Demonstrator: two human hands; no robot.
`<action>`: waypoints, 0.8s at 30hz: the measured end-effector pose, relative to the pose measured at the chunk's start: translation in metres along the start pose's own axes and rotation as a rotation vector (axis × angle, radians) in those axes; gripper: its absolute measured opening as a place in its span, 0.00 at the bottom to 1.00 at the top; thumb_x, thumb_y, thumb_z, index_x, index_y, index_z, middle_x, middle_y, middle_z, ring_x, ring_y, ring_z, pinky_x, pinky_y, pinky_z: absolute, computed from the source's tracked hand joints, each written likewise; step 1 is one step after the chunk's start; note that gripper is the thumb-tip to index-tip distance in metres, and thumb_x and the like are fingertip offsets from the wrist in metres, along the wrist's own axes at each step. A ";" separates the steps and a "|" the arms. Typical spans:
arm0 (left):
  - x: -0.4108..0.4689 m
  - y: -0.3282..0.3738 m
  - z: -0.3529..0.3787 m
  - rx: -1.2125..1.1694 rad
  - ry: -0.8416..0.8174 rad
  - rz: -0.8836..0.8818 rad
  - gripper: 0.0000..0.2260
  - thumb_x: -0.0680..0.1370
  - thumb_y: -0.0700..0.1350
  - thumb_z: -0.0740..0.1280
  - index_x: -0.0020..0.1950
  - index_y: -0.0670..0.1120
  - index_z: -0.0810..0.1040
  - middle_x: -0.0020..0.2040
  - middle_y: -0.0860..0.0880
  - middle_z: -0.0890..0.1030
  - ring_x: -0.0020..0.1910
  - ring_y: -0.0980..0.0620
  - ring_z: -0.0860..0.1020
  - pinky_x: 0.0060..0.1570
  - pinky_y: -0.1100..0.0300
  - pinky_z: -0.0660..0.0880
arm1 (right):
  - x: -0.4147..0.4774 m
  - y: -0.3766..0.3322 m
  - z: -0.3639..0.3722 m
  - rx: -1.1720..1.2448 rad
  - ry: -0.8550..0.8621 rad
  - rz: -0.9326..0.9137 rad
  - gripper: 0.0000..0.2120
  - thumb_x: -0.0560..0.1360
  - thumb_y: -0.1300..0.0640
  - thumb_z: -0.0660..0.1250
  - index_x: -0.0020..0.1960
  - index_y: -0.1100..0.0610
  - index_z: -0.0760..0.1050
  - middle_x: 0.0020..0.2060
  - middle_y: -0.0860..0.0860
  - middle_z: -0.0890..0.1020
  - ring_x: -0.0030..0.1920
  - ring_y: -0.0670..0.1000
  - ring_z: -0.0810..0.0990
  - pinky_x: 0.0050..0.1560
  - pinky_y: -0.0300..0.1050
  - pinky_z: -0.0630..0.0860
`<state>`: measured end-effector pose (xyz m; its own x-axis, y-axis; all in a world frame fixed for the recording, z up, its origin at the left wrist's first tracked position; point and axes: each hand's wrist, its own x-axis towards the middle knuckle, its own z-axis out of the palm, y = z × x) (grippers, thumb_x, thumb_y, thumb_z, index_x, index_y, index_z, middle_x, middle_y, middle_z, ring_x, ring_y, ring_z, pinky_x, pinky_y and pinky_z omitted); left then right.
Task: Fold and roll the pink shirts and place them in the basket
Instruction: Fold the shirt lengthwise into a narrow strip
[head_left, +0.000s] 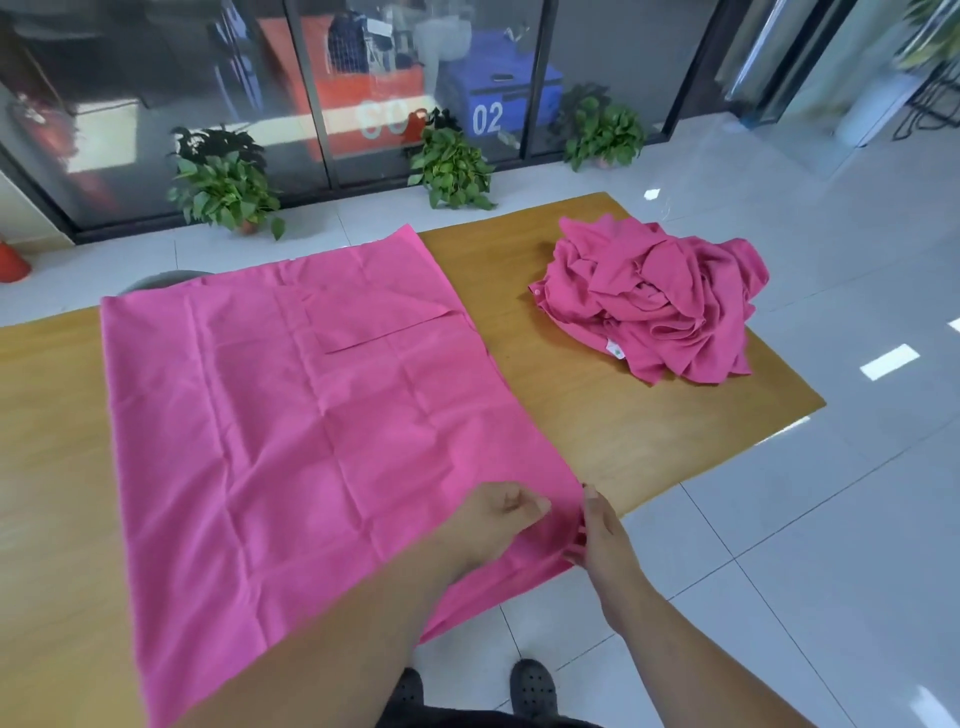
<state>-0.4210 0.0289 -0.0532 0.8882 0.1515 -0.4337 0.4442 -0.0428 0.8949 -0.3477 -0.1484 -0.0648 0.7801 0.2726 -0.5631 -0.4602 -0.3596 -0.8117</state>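
A pink shirt lies spread flat on the wooden table, its near corner hanging over the table's front edge. My left hand rests on the cloth near that right corner with its fingers curled. Just right of it, my right hand pinches the shirt's right edge, where the fabric bunches. A crumpled heap of more pink shirts sits at the table's far right. No basket is in view.
The table's right corner juts over a glossy white tiled floor. Three potted plants stand along a glass wall behind the table. A grey rounded object peeks out behind the spread shirt. My feet are below the table edge.
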 end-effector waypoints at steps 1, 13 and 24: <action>-0.004 -0.004 0.001 0.045 0.061 -0.001 0.11 0.83 0.54 0.71 0.56 0.47 0.85 0.55 0.54 0.87 0.54 0.56 0.84 0.59 0.60 0.80 | 0.002 -0.002 -0.003 0.018 -0.009 0.016 0.17 0.85 0.34 0.54 0.68 0.36 0.73 0.62 0.48 0.82 0.62 0.54 0.83 0.57 0.53 0.83; -0.076 -0.101 0.025 0.989 0.401 -0.037 0.27 0.75 0.55 0.70 0.74 0.58 0.69 0.68 0.55 0.70 0.66 0.51 0.70 0.67 0.53 0.72 | 0.027 -0.024 -0.030 0.080 -0.062 -0.155 0.10 0.80 0.62 0.73 0.54 0.50 0.89 0.53 0.44 0.88 0.52 0.49 0.85 0.51 0.49 0.82; -0.114 -0.112 0.031 1.004 1.004 0.052 0.04 0.76 0.43 0.67 0.49 0.49 0.80 0.45 0.53 0.78 0.42 0.47 0.76 0.42 0.48 0.73 | 0.047 -0.009 -0.068 0.114 -0.243 -0.099 0.12 0.82 0.68 0.68 0.60 0.57 0.86 0.56 0.55 0.87 0.56 0.54 0.87 0.58 0.49 0.84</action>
<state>-0.5688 -0.0138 -0.1075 0.6358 0.7353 0.2347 0.6844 -0.6777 0.2690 -0.2784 -0.1935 -0.0733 0.7055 0.5122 -0.4898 -0.4423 -0.2218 -0.8690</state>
